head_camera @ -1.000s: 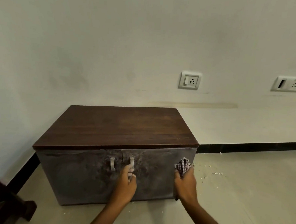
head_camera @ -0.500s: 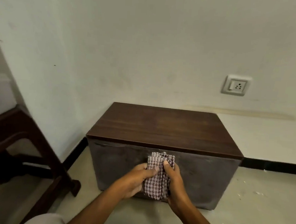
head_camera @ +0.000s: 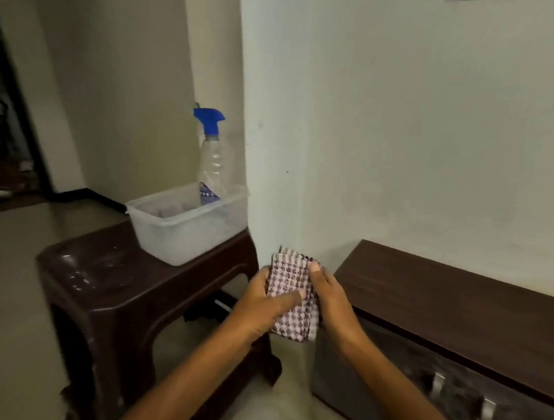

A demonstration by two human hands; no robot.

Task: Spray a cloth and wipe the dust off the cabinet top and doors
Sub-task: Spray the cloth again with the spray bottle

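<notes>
A folded checked cloth (head_camera: pixel 291 295) is held upright between both hands in front of the wall corner. My left hand (head_camera: pixel 263 306) grips its left side with the thumb across the front. My right hand (head_camera: pixel 331 302) pinches its right edge. The low cabinet (head_camera: pixel 451 305) with a dark wood top and dusty grey doors stands to the right, two metal handles (head_camera: pixel 462 396) showing. A clear spray bottle (head_camera: pixel 211 160) with a blue trigger head stands in a plastic tub to the left.
The translucent tub (head_camera: pixel 183 233) sits on a dark brown plastic stool (head_camera: pixel 108 290) left of the wall corner. A dark doorway lies at the far left. The floor is pale tile.
The view has swung left from the cabinet front to the stool and spray bottle. Both hands stay on the cloth, carried left away from the doors.
</notes>
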